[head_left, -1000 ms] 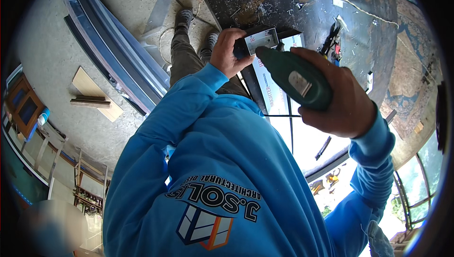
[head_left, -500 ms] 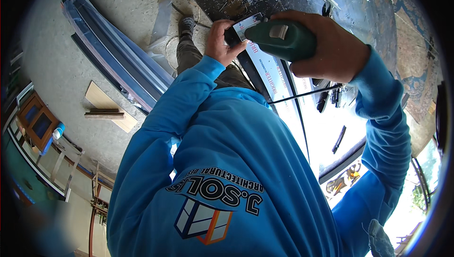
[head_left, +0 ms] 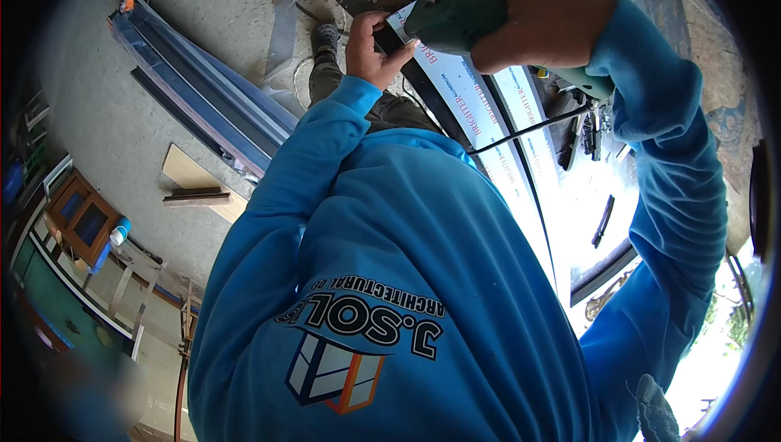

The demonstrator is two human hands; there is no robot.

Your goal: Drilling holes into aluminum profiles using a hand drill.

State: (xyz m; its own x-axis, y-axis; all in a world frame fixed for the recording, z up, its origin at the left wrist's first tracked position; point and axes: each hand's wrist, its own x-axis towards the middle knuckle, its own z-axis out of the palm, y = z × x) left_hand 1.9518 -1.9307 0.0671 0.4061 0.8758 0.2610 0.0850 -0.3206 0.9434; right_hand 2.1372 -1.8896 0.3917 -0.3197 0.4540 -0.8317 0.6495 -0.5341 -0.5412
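My right hand (head_left: 547, 15) is wrapped round a green corded power tool (head_left: 460, 17), whose front end is over the far end of a long dark metal profile (head_left: 468, 104) covered with white printed film. The tool's working tip is hidden behind its body. At that same end, my left hand (head_left: 373, 53) grips the profile's left edge, with the thumb on the film side and the fingers curled round the far side. A black cord (head_left: 529, 130) crosses over the profile, below the tool.
A second film-covered profile (head_left: 525, 104) lies alongside on the right. Dark offcuts (head_left: 604, 221) are scattered on the brightly lit table. Long wrapped profiles (head_left: 199, 84) and a wooden board (head_left: 195, 173) lie on the floor at left. My foot (head_left: 325, 39) stands beside the table.
My right hand has shifted the power tool farther away and slightly left, turning it so its lower end shows beneath my wrist. My left hand has moved slightly up in the view, still at the profile's end.
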